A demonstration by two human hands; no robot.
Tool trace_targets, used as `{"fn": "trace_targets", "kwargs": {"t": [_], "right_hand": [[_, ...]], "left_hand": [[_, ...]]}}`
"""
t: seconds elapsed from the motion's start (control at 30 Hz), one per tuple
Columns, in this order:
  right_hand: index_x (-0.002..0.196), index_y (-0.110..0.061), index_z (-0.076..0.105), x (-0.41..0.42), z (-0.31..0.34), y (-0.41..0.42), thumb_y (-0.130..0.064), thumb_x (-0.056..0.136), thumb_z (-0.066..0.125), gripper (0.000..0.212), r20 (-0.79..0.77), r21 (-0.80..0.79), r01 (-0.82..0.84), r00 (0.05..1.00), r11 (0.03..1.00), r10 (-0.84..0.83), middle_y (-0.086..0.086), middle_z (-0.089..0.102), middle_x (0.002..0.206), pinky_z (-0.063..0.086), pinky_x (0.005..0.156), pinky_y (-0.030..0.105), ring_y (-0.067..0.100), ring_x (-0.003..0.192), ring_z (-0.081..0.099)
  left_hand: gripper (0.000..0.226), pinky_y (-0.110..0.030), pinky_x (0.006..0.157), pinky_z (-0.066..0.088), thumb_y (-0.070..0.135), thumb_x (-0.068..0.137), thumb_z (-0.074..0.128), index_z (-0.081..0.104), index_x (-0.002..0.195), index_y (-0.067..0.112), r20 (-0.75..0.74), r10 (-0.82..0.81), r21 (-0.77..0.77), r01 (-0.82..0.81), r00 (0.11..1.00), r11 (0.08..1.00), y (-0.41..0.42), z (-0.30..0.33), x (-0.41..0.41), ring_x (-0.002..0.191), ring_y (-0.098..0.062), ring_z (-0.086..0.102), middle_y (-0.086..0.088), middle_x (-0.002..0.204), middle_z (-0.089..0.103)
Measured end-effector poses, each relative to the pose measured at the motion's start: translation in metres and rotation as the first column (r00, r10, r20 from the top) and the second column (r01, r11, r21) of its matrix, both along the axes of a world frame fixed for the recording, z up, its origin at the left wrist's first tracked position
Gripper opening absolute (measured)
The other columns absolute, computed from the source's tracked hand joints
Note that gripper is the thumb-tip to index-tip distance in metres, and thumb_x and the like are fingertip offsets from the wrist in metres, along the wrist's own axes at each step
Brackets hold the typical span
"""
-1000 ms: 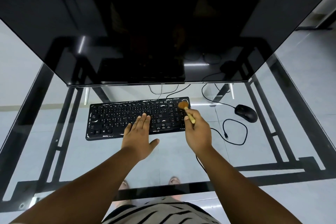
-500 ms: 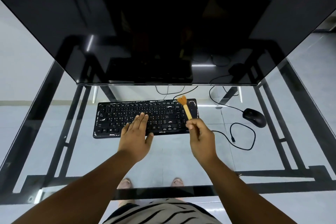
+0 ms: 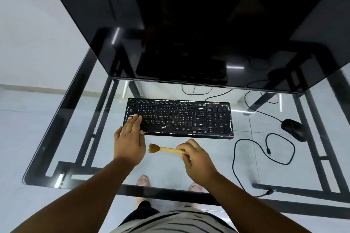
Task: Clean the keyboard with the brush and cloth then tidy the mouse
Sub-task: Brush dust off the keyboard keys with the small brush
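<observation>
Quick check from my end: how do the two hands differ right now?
The left hand lies flat with straight fingers on the keyboard at its left end; the right hand is curled round the brush handle. The left hand touches the keyboard; the right hand sits nearer than it, over the glass desk, bristles pointing left. Both are bare.

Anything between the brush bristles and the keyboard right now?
Nothing visible. The brush, held in the right hand, lies sideways over bare glass just in front of the keyboard. The left hand rests on the keyboard's left end, covering those keys.
</observation>
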State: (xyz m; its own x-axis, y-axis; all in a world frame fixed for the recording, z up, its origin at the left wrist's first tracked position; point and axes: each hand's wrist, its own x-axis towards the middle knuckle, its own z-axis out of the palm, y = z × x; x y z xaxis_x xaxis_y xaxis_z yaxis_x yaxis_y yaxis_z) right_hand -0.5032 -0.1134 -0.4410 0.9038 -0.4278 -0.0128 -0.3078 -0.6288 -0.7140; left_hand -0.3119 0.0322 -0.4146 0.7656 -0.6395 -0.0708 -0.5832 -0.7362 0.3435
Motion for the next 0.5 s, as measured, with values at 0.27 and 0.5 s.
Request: {"fn": "trace_targets", "kwargs": {"t": [0.27,0.5], "right_hand": [[0.098,-0.03,0.067,0.026,-0.006,0.015,-0.021,0.085,0.059,0.017,-0.075,-0.222,-0.041,0.997,0.974,0.025,-0.015,0.061,0.093,0.046,0.071,0.036,0.016,0.085,0.054],[0.103,-0.027,0.067,0.032,0.0,0.021,-0.031,0.083,0.059,0.021,-0.074,-0.237,-0.016,0.997,0.971,-0.002,-0.013,0.061,0.101,0.046,0.075,0.032,0.015,0.092,0.057]], "left_hand": [[0.056,-0.04,0.119,0.011,0.038,0.097,0.02,0.026,0.151,0.022,-0.049,0.03,0.027,-0.028,0.998,0.999,0.016,-0.006,0.009,0.147,-0.014,0.016,0.003,0.158,0.024],[0.059,-0.041,0.118,0.011,0.042,0.096,0.022,0.027,0.15,0.021,-0.046,0.02,-0.003,-0.02,0.999,1.0,0.02,-0.001,0.018,0.147,-0.015,0.016,0.002,0.158,0.024]]}}
